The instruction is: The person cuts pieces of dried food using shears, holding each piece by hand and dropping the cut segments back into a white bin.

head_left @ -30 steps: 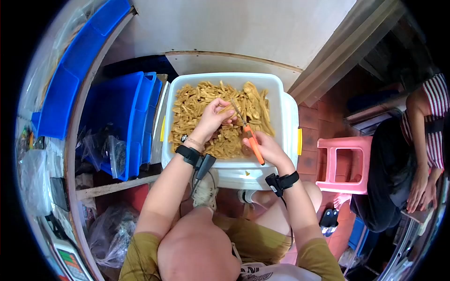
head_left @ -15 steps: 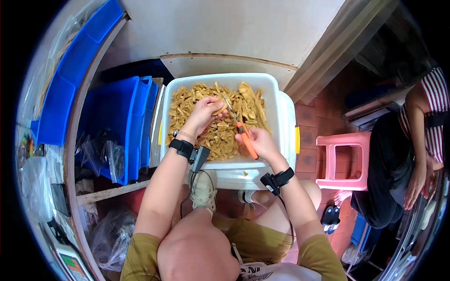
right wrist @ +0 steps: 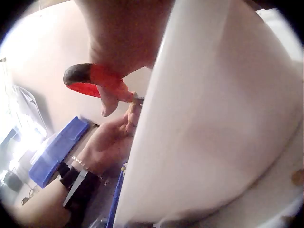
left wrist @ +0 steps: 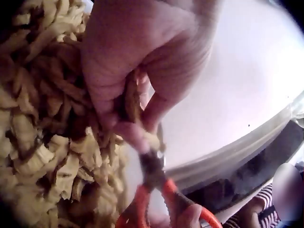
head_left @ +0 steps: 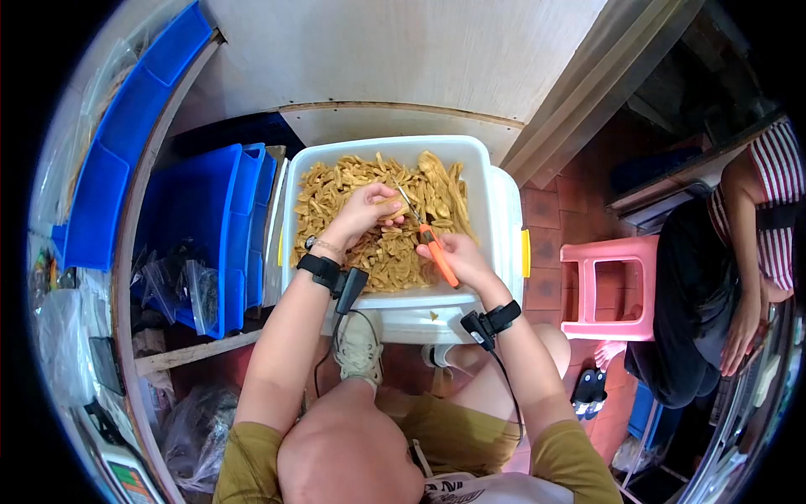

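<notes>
A white plastic tub (head_left: 481,220) holds a heap of yellowish-brown cut strips (head_left: 332,189), with longer uncut pieces (head_left: 437,181) along its right side. Over the heap, my left hand (head_left: 363,214) pinches one such brown piece (left wrist: 133,102) between thumb and fingers. My right hand (head_left: 464,260) grips orange-handled scissors (head_left: 438,259), fingers through the loops. In the left wrist view the blades meet the end of the pinched piece, just under the fingertips. The tub's wall hides most of the scissors in the right wrist view.
Blue bins (head_left: 195,239) stand at the left, some bagged items inside. A white lid with a yellow clip (head_left: 526,253) lies under the tub. At the right are a pink stool (head_left: 608,249) and a seated person in a striped top (head_left: 768,202). A pale board wall rises behind.
The whole scene has shifted slightly left in the head view. My left hand stays on a piece while the scissor blades move at it; the right hand keeps its hold.
</notes>
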`<state>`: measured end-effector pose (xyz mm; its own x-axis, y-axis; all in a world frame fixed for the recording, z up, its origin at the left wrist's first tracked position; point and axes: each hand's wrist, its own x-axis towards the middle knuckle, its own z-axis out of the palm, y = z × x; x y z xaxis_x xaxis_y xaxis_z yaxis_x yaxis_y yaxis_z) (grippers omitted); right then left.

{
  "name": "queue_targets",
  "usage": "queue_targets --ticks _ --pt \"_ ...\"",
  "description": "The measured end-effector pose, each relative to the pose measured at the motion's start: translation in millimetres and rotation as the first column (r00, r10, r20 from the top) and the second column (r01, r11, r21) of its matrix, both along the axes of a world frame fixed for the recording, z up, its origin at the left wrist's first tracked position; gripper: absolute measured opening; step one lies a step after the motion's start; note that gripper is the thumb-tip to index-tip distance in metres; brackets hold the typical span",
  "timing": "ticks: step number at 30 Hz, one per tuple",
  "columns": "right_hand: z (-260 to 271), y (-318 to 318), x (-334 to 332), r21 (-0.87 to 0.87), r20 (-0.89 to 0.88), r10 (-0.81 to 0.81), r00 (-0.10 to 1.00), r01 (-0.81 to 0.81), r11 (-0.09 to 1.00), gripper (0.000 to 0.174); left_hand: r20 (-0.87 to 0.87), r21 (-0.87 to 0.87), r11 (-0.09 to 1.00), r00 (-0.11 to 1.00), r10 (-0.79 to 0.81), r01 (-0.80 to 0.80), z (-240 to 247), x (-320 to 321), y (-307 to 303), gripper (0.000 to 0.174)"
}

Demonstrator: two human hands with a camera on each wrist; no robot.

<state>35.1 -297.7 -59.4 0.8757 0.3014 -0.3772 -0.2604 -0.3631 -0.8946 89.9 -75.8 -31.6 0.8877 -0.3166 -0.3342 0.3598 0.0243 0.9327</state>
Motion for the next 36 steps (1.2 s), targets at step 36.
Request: queue_targets --ticks 36 --pt "-8.1 3.5 -8.9 0.040 0.139 0.030 0.990 -0.036 0.999 0.043 -0.292 -0.575 0.595 0.821 0.491 -0.561 -29.8 -1.4 -3.4 0.036"
